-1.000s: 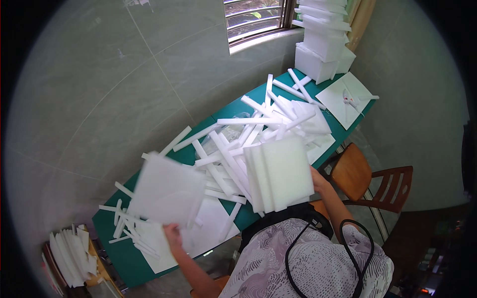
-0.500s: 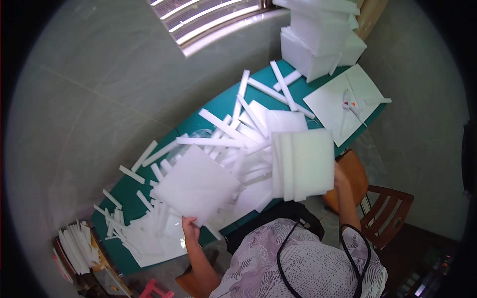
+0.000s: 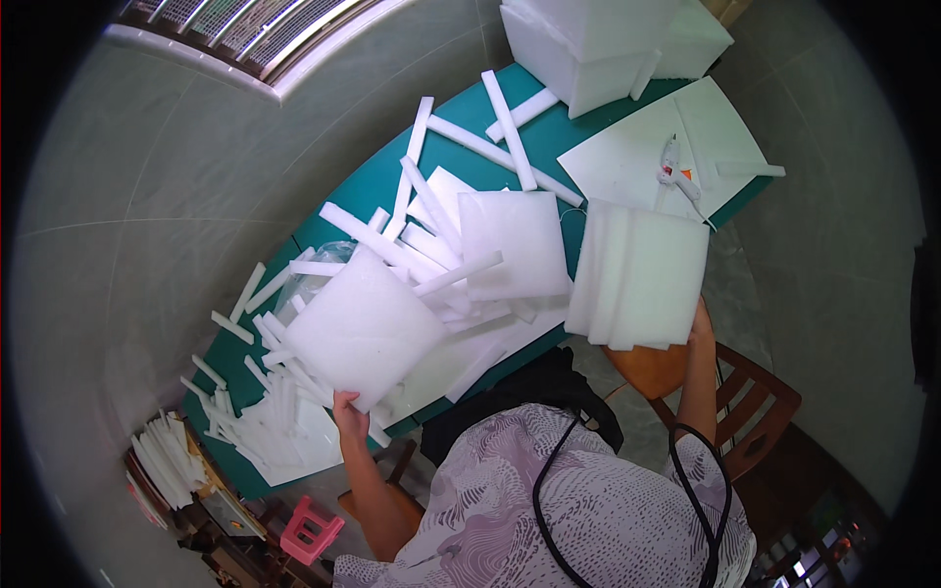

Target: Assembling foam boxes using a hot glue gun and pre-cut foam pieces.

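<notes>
A square white foam sheet (image 3: 365, 323) is held by its near corner in my left hand (image 3: 351, 416), its fingers closed on the edge. It is tilted over a heap of loose white foam strips (image 3: 377, 243). My right hand (image 3: 701, 321) grips the near right edge of a fanned stack of foam sheets (image 3: 652, 274); most of its fingers are hidden behind the stack. This stack is raised at the table's front right edge. Between my hands, another square foam sheet (image 3: 515, 245) lies on the heap, with a strip across its lower left part.
A glue gun (image 3: 670, 167) lies on a white board (image 3: 613, 152) at the right of the green table (image 3: 456, 113). Tall foam blocks (image 3: 608, 49) stand behind. Chairs (image 3: 755, 402) are at the near right, a pink stool (image 3: 312, 529) at the lower left.
The stack in my right hand has moved right, off the heap, uncovering the square sheet in the middle. My left hand still holds its sheet. The whole view has shifted and turned somewhat.
</notes>
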The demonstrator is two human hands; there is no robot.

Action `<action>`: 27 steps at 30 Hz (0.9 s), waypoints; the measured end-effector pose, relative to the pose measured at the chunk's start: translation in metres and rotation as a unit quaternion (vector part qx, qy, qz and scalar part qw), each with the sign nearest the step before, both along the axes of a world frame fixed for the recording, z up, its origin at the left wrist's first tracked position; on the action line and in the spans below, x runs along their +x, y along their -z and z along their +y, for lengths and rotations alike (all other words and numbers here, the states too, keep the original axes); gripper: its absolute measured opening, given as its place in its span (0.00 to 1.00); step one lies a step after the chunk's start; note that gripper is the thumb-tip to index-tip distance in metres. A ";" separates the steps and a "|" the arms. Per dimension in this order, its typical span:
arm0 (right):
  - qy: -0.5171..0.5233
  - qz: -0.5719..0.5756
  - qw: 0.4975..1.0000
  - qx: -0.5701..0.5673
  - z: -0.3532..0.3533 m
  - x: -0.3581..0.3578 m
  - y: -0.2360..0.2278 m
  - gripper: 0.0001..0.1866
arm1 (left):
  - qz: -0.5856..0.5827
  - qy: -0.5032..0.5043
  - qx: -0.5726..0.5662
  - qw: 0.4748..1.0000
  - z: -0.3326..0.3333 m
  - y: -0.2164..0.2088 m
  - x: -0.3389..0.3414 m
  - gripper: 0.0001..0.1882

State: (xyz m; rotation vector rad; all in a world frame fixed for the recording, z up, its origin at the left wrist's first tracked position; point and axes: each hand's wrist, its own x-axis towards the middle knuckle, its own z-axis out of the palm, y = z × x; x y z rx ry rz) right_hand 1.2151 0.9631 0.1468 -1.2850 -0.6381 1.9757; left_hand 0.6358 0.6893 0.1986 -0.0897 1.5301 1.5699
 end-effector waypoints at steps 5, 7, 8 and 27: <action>-0.014 0.016 0.999 -0.026 -0.035 0.033 0.017 0.25 | 0.016 0.019 0.010 1.000 0.018 0.006 -0.004 0.34; -0.012 0.014 0.999 -0.033 -0.041 0.046 0.019 0.25 | 0.015 0.021 0.004 1.000 0.028 0.006 0.002 0.34; -0.010 0.012 0.999 -0.035 -0.042 0.051 0.021 0.25 | 0.014 0.019 -0.001 1.000 0.034 0.007 0.006 0.34; 0.045 0.040 0.998 0.001 -0.026 0.006 -0.015 0.40 | 0.066 0.043 -0.023 0.997 0.049 0.036 0.004 0.28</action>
